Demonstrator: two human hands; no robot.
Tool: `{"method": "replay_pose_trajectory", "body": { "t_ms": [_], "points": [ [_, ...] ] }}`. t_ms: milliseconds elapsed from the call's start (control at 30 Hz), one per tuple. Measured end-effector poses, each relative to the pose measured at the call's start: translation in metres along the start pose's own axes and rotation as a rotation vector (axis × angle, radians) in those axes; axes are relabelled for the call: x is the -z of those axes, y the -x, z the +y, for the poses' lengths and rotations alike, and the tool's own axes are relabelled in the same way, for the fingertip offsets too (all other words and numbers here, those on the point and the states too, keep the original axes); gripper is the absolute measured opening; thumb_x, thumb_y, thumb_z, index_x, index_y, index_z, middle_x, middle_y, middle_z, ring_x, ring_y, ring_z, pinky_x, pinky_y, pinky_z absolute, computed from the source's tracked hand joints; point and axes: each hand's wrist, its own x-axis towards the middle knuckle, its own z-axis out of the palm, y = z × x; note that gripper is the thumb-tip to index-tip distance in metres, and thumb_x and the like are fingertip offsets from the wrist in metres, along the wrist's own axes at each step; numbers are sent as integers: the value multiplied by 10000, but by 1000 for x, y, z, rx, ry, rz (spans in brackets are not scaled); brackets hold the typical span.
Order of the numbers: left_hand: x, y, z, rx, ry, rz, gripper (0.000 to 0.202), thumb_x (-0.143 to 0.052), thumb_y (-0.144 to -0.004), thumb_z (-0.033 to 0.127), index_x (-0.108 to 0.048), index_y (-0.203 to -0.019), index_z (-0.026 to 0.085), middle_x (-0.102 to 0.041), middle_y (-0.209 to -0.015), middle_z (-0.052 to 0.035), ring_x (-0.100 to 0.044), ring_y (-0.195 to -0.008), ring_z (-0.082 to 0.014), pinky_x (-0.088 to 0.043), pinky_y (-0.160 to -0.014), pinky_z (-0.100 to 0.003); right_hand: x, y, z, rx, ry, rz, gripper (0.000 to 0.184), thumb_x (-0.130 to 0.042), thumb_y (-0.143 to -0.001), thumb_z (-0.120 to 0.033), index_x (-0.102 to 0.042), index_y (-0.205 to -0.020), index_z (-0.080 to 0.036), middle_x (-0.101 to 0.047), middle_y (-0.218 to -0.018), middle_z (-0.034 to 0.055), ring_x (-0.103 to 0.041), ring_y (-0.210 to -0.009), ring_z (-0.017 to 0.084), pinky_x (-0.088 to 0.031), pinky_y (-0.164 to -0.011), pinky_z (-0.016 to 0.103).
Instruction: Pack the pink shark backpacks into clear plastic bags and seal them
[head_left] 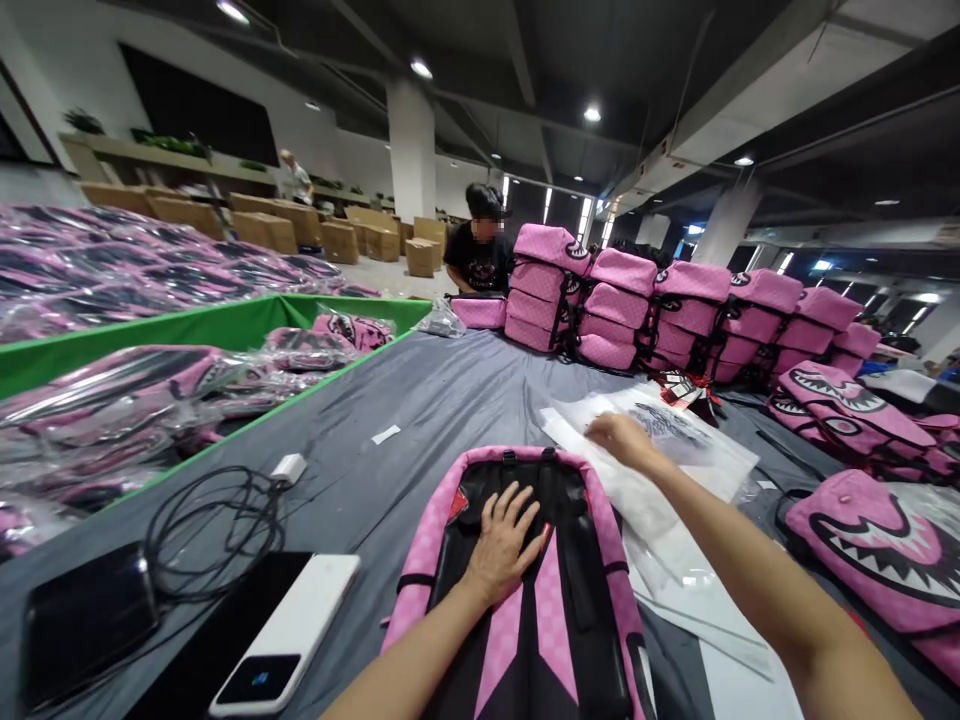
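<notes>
A pink checkered backpack (604, 500) lies in front of me with its black back panel and straps facing up. My left hand (504, 545) rests flat on the panel, fingers spread, near a small red tag. Off to the right, my right hand (622, 440) reaches over a pile of clear plastic bags (697, 450), some printed with dark lettering. Its fingers are bent together at the near left edge of the top bag and appear to pinch it; the fingertips are partly hidden.
Stacked pink backpacks (615, 310) line the table's far side, with red-and-black tags (686, 392) before them. Shark-mouth backpacks (885, 540) lie right. At left are a white power bank (292, 640), coiled cable (217, 530) and a green-walled bin (330, 375) of wrapped backpacks. A co-worker (480, 250) stands beyond.
</notes>
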Motion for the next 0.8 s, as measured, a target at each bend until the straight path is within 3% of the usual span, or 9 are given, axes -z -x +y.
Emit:
{"method": "replay_pose_trajectory", "body": {
  "t_ms": [100, 233, 367, 433, 500, 600, 700, 767, 800],
  "points": [
    [4, 9, 28, 122, 398, 59, 380, -486, -975, 491, -728, -1115, 233, -738, -1129, -101, -643, -1150, -273, -475, -1063, -491, -27, 60, -31, 37, -149, 67, 71, -736, -824, -215, -721, -755, -221, -688, -792, 22, -627, -745, 177, -368, -633, 258],
    [3, 23, 67, 313, 867, 117, 476, -554, -888, 651, -703, -935, 201, -741, -913, -61, -690, -875, -221, -557, -811, -346, -74, 126, -66, -19, -414, 72, 230, -778, -763, -242, -582, -650, -205, -599, -670, -19, -545, -635, 139, -330, -588, 248],
    [9, 34, 74, 372, 841, 135, 544, -554, -855, 692, -636, -687, 181, -647, -660, -11, -603, -659, -164, -485, -656, -273, -92, 149, -78, -147, -810, -148, 436, -838, -674, -447, -480, -619, -206, -475, -563, -64, -420, -538, 97, -272, -530, 237],
    [14, 38, 68, 383, 765, 141, 525, -610, -827, 665, -609, -624, 181, -609, -608, 3, -553, -625, -149, -443, -636, -262, -88, 147, -73, -147, -1026, -320, 487, -806, -668, -585, -505, -639, -203, -455, -545, -73, -387, -505, 84, -276, -502, 228],
    [20, 42, 60, 378, 688, 131, 500, -629, -818, 636, -597, -608, 183, -603, -606, 7, -535, -622, -144, -426, -642, -261, -81, 140, -64, -153, -1146, -359, 518, -767, -682, -660, -537, -660, -197, -474, -542, -69, -401, -482, 80, -305, -479, 221],
    [26, 52, 46, 384, 571, 89, 472, -587, -849, 580, -549, -575, 198, -568, -565, 16, -515, -571, -141, -405, -604, -260, -68, 125, -47, -289, -1184, -92, 548, -748, -687, -703, -513, -672, -209, -524, -566, -53, -492, -481, 103, -388, -462, 224],
    [36, 69, 38, 405, 450, 25, 348, -618, -824, 429, -551, -565, 206, -577, -543, 9, -548, -547, -166, -427, -599, -284, -61, 110, -33, -433, -1146, 203, 539, -588, -814, -747, -440, -715, -238, -530, -582, -39, -526, -469, 130, -405, -430, 240],
    [46, 79, 46, 371, 339, 41, 125, -646, -790, 304, -688, -798, 186, -732, -822, -57, -670, -761, -229, -501, -735, -339, -59, 105, -31, -462, -1108, 289, 497, -493, -894, -713, -396, -730, -255, -497, -550, -48, -491, -436, 133, -376, -420, 245],
    [51, 83, 54, 309, 237, 96, 235, -650, -792, 251, -708, -1008, 178, -747, -1059, -104, -690, -957, -267, -513, -850, -384, -60, 105, -34, -456, -1081, 310, 468, -488, -915, -677, -391, -730, -258, -480, -534, -53, -473, -429, 134, -370, -430, 250]
  ]
}}
